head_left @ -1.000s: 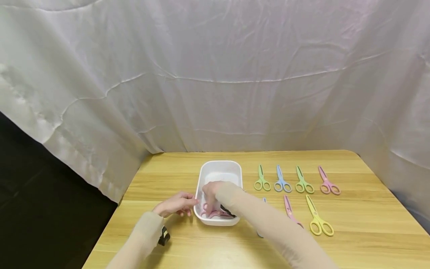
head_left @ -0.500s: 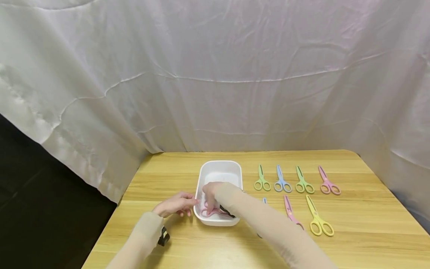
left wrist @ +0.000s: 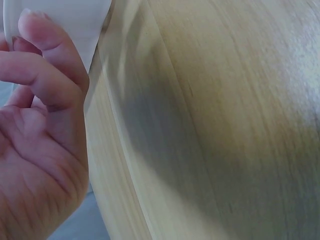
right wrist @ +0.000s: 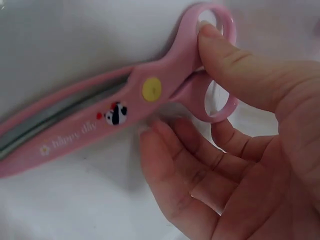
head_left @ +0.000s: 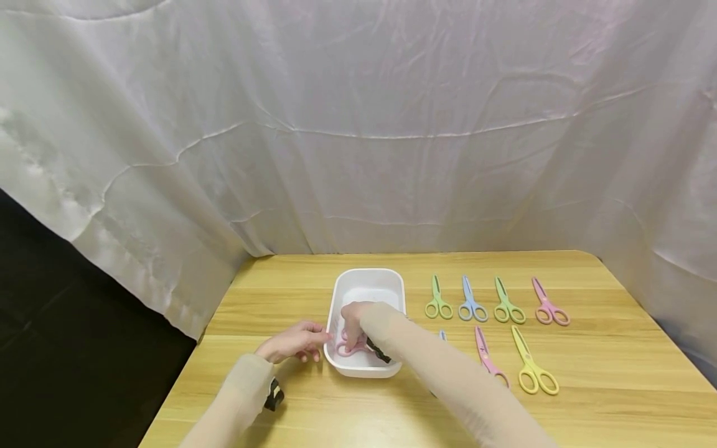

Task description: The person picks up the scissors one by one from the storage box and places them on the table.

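Note:
Inside a white plastic box, my right hand holds a pair of pink scissors by the handles. In the right wrist view the thumb presses on one handle loop and the other fingers curl beneath. The blades point left in that view and bear a small panda print and the words "happy day". From the head, the wrist and sleeve hide most of the blades. My left hand is at the box's left wall, its fingertips at the rim. Its fingers are loosely bent in the left wrist view.
Right of the box, scissors lie in rows: green, blue, green and pink behind, pink and yellow in front. My right arm partly covers another blue pair. A pale curtain encloses the wooden table.
The pink scissors have shifted slightly away from the box's near wall, and their blades, seen one second ago, are now hidden behind the right wrist. The left hand stays at the rim.

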The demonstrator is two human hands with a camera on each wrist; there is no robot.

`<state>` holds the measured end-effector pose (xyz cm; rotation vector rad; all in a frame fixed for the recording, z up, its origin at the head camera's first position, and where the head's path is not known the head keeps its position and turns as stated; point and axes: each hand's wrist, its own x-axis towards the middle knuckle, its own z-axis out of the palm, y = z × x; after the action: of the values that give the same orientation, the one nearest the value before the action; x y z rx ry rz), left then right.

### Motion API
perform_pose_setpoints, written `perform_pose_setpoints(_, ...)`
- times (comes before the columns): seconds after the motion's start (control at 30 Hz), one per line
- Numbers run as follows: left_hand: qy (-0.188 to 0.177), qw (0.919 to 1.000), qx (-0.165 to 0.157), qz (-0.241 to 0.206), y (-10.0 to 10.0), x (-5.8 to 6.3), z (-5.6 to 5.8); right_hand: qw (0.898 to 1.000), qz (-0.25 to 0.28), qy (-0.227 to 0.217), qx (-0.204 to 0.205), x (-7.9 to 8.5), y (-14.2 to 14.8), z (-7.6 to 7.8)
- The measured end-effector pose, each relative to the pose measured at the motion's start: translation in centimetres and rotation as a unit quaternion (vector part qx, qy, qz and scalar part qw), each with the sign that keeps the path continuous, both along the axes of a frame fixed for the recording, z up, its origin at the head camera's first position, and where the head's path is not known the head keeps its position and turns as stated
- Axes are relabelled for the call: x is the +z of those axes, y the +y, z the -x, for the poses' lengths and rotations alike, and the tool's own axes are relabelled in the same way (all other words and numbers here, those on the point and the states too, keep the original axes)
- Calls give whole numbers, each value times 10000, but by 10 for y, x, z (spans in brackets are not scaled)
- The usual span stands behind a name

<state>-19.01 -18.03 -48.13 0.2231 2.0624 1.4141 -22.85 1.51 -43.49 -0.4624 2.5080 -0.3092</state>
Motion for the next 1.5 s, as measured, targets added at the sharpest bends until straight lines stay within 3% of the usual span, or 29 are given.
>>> perform_pose_setpoints(0.37, -8, 10000, -51, 27, 0, 1, 0, 9977, 428, -322, -425, -5, 4, 10)
perform_pose_setpoints(0.5, 1, 10000, -75, 63, 0, 3, -1, 9884, 1018, -764, -829, -6, 9, 10)
perform_pose_setpoints(0.63, 29, 9999, -99, 87, 0, 4, -1, 9825, 1257, -908, -1034, -3, 16, 8)
perform_pose_setpoints(0.97, 132, 9994, -178, 248, -1, 5, 0, 9848, 1288, -940, -692, -10, 18, 16)
perform_pose_setpoints(1.13, 380, 9980, -270, 422, 2, 10, 1, 9740, 1728, -1252, -756, -12, 19, 20)
perform_pose_setpoints(1.27, 604, 9967, -13, 540, 8, 11, 5, 9652, 2003, -1473, -815, -6, 24, 19)
perform_pose_setpoints(1.5, 939, 9896, 622, 892, 22, 13, 10, 9615, 2223, -1273, -995, -6, 30, 27)
